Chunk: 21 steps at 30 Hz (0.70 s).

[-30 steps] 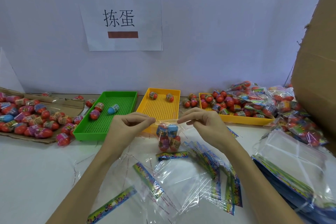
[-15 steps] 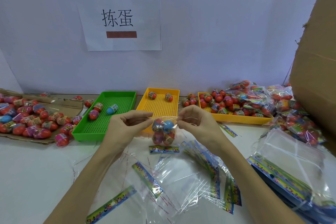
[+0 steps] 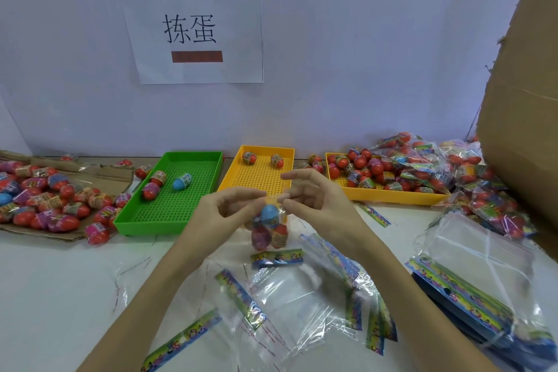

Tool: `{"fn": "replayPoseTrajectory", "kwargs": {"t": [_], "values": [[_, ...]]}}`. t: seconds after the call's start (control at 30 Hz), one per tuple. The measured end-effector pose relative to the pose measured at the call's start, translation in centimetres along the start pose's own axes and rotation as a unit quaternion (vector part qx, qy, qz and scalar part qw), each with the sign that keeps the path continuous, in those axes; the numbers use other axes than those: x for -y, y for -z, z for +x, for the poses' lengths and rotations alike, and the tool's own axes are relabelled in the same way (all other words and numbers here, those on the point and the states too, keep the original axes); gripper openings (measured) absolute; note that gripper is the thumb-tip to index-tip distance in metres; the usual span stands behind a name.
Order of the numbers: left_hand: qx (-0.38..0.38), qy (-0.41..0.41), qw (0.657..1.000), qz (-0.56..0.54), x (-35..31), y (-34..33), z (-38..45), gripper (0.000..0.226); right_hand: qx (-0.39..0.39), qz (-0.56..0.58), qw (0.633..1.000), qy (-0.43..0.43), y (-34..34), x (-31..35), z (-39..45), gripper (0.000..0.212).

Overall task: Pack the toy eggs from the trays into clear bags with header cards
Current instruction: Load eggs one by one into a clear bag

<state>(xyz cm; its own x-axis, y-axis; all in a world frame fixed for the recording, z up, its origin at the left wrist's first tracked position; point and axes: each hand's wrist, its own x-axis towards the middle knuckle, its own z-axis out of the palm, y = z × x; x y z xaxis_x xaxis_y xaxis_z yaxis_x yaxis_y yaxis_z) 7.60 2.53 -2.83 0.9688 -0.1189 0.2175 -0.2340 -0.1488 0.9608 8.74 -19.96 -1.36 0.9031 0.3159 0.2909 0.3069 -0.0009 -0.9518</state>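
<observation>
Both hands have drawn closer together since the earlier frames, gathering the bag's mouth. The left hand (image 3: 225,214) pinches the top of the clear bag (image 3: 268,228) from one side; the right hand (image 3: 314,202) pinches it from the other, spare fingers fanned out. Inside hang a blue egg (image 3: 269,214) above two red ones, held over the bench (image 3: 54,287) so their weight pulls the film straight, probably for sealing. Its header card (image 3: 276,258) dangles at the bottom. Behind are a green tray (image 3: 169,220) and a yellow tray (image 3: 259,178) with few eggs left. Empty bags (image 3: 290,305) lie below, within reach.
</observation>
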Motion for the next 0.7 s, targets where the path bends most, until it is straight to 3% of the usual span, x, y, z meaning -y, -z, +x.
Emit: {"fn": "replayPoseTrajectory", "kwargs": {"t": [0.13, 0.27, 0.33, 0.53, 0.63, 0.7], "values": [[-0.07, -0.008, 0.996, -0.057, 0.0, -1.7, -0.2, 0.016, -0.032, 0.019, 0.999, 0.009, -0.7, 0.4, 0.0, 0.038], [-0.193, 0.037, 0.958, -0.209, -0.2, -2.3, 0.1, 0.025, -0.026, -0.039, 0.998, -0.039, 0.0, 0.4, 0.0, 0.013], [-0.213, 0.036, 0.949, -0.231, -0.2, -2.2, 0.1, 0.018, -0.031, -0.051, 0.997, -0.041, 0.0, 0.1, 0.0, 0.015], [-0.179, -0.012, 0.982, -0.064, 0.1, -1.6, 0.1, 0.01, -0.062, -0.069, 0.995, -0.034, -0.2, -0.3, 0.2, 0.014], [-0.147, -0.021, 0.989, 0.003, 0.4, -1.2, 0.1, 0.017, -0.089, -0.197, 0.976, 0.038, -0.2, -0.6, 0.1, 0.041], [-0.125, -0.003, 0.992, -0.021, 0.2, -1.3, -0.1, 0.009, -0.095, -0.246, 0.962, 0.064, 0.0, -1.0, 0.1, 0.04]]}}
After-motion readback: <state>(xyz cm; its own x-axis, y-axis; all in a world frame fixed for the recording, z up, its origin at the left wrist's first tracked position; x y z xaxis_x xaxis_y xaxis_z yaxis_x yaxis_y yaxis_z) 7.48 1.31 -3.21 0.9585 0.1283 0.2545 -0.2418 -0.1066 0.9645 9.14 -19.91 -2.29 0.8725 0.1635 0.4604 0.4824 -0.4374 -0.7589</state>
